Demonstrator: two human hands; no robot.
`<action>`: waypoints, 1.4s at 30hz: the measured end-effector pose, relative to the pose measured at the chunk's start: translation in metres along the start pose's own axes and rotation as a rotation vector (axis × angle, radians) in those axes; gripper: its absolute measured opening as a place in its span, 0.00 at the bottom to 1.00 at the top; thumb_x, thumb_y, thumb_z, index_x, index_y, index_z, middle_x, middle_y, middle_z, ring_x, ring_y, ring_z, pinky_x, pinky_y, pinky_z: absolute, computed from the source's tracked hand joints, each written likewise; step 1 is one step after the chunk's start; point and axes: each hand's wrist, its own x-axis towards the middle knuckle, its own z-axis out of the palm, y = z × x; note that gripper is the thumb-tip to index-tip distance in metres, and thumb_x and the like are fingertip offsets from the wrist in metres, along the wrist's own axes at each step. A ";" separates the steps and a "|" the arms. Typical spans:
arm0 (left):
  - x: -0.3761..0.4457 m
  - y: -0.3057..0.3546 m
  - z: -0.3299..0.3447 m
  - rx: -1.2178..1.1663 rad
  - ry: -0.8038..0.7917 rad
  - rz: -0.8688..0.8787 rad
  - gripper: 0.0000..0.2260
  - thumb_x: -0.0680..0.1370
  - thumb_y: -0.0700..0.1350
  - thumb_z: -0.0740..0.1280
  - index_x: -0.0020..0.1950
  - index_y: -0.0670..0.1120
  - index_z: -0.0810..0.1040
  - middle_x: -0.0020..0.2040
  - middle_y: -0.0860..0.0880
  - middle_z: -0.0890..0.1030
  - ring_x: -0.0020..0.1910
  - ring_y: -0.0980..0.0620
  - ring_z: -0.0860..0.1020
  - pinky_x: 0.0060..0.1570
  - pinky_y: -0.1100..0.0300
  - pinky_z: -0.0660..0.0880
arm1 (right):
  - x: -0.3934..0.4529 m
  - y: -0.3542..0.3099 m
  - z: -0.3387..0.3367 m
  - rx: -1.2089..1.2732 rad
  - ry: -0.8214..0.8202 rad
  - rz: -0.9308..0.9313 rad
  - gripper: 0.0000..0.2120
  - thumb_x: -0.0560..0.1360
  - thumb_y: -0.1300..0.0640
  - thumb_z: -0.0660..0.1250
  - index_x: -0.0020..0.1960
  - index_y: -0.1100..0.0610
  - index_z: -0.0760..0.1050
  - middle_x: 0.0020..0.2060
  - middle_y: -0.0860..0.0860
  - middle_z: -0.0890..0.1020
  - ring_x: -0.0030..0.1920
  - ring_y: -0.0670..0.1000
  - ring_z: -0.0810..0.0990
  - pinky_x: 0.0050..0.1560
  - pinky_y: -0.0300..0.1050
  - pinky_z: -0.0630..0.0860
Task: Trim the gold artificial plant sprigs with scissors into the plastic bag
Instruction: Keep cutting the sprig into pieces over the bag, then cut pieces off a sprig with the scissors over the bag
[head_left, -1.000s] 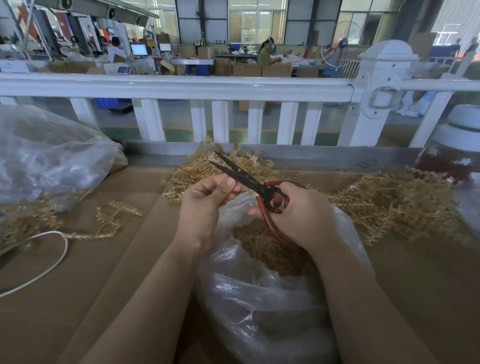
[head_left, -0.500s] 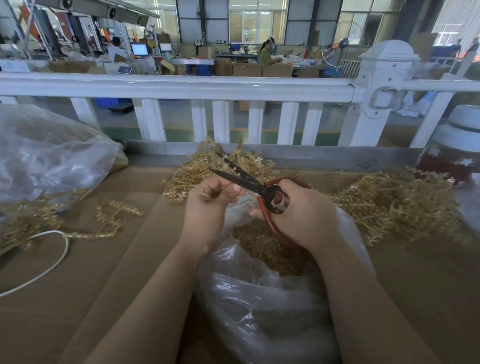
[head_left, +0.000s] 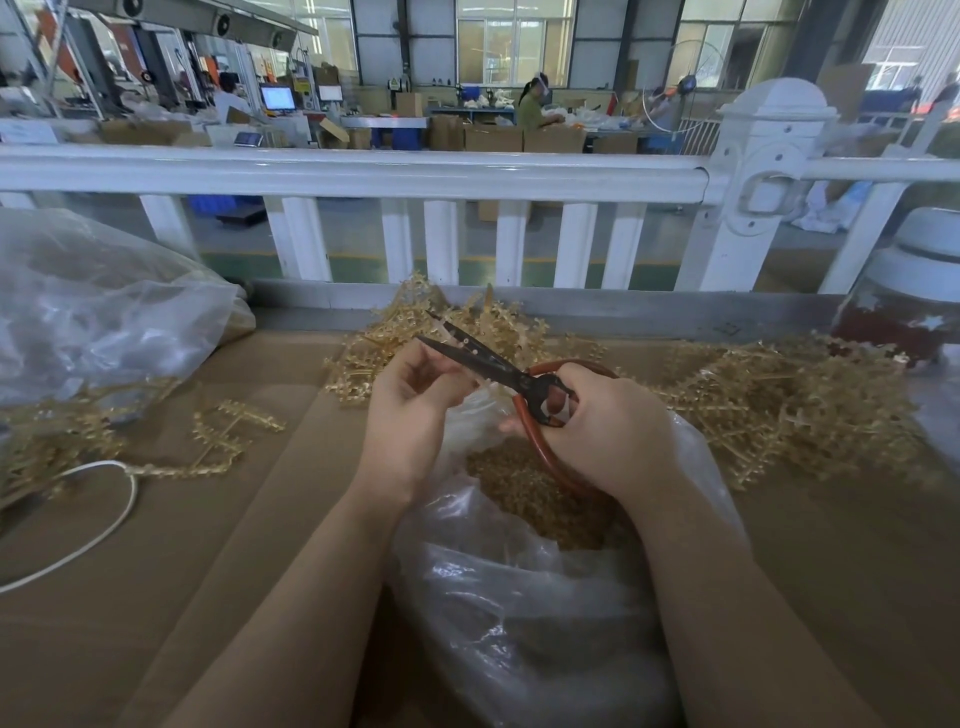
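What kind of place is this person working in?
Most likely a factory or packing workshop: rows of cardboard boxes and a computer monitor fill the hall beyond the white railing, and heaps of gold sprigs cover the table.

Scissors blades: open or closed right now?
Open. The scissors held in the right hand show two dark blades spread apart at the tips, beside the left hand.

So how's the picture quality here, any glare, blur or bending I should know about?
Head view: wide-angle bending curves the white railing; bright windows wash out the background; glare streaks the plastic bag; the jar at the right edge looks soft; the scissors and both hands stay fairly sharp.
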 end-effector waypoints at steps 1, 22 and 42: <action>0.000 0.001 -0.001 -0.043 -0.006 0.000 0.05 0.74 0.36 0.68 0.41 0.45 0.79 0.35 0.49 0.79 0.35 0.53 0.76 0.42 0.61 0.76 | 0.000 0.000 0.000 0.004 0.000 0.000 0.35 0.61 0.15 0.51 0.49 0.39 0.76 0.34 0.36 0.77 0.33 0.33 0.70 0.31 0.30 0.62; 0.003 -0.006 -0.006 -0.129 -0.043 -0.051 0.04 0.78 0.38 0.68 0.43 0.43 0.80 0.35 0.48 0.82 0.36 0.55 0.79 0.44 0.63 0.76 | 0.000 0.003 0.004 0.014 0.005 0.001 0.35 0.61 0.14 0.51 0.48 0.40 0.75 0.32 0.32 0.73 0.32 0.33 0.70 0.30 0.32 0.63; 0.000 -0.002 0.000 -0.131 0.007 0.006 0.06 0.83 0.37 0.62 0.54 0.36 0.77 0.37 0.41 0.82 0.36 0.46 0.81 0.39 0.59 0.79 | 0.000 0.004 0.004 0.083 -0.038 0.030 0.35 0.60 0.15 0.56 0.50 0.40 0.76 0.35 0.35 0.78 0.36 0.34 0.73 0.34 0.33 0.67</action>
